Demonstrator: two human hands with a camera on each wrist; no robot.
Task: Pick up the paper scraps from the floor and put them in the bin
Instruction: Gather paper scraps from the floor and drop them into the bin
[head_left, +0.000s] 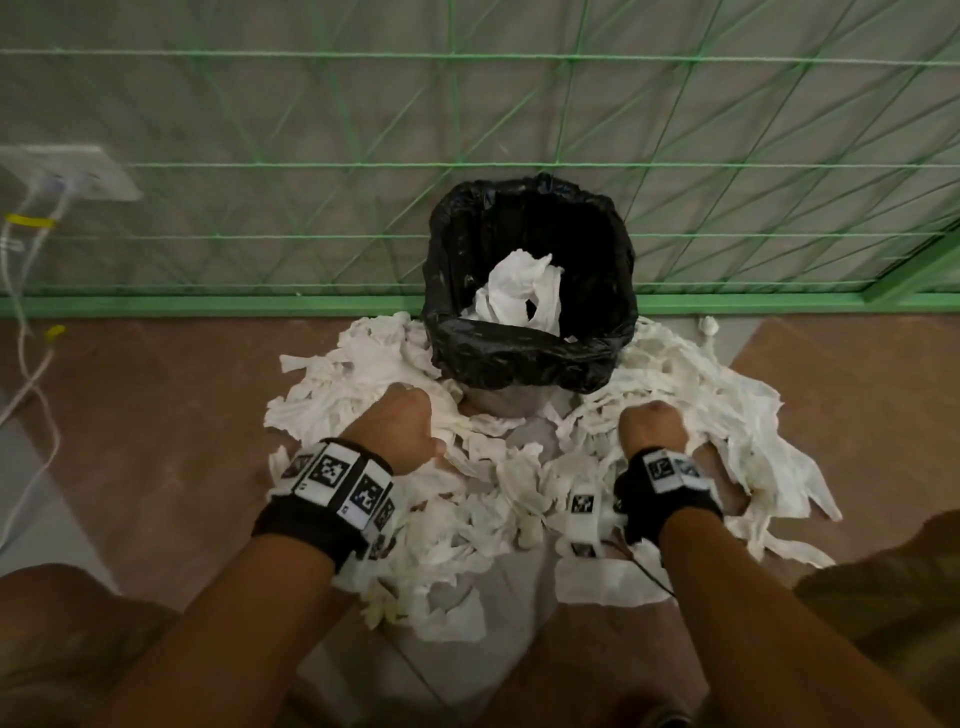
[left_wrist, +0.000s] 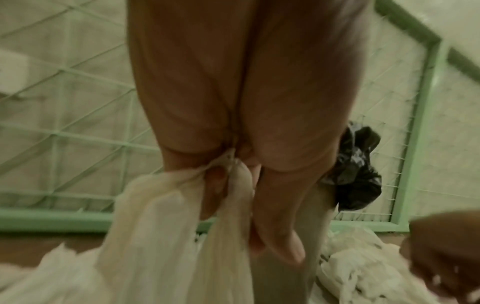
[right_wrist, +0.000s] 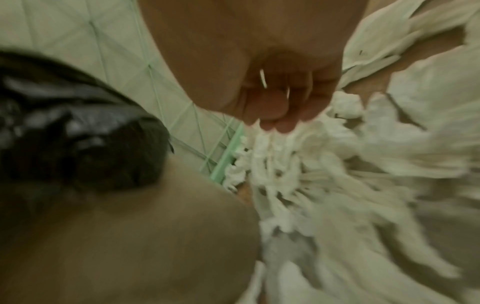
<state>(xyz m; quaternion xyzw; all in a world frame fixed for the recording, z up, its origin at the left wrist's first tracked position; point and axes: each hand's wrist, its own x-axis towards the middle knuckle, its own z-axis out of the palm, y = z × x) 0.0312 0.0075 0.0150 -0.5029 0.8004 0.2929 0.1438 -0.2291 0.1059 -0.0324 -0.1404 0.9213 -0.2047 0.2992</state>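
The paper scraps (head_left: 498, 483) are white, thin and crumpled, torn into long ragged strips and heaped in a wide pile on the floor (head_left: 156, 415). The pile wraps around the near side and both flanks of the bin (head_left: 530, 358), touching its base. Many strips on the right flank run lengthwise away from the bin, fanning outward; elsewhere they lie tangled with no common direction. One crumpled white wad (head_left: 519, 296) sits inside the bin, which is lined with a black bag and stands against a green mesh fence (head_left: 311, 171).

The left hand (head_left: 400, 431) is just in front of the bin's left corner, fingers curled into the pile. The left wrist view shows what the head view hides: its fingers (left_wrist: 275, 222) pinch a long strip (left_wrist: 166, 236) that hangs down from the grip, long axis running downward toward the pile.

The right hand (head_left: 652, 428) is just in front of the bin's right corner, closed in a fist among the scraps. In the blurred right wrist view its fingers (right_wrist: 272, 111) are curled tight above the strips (right_wrist: 298, 164); whether they grip any paper I cannot tell.
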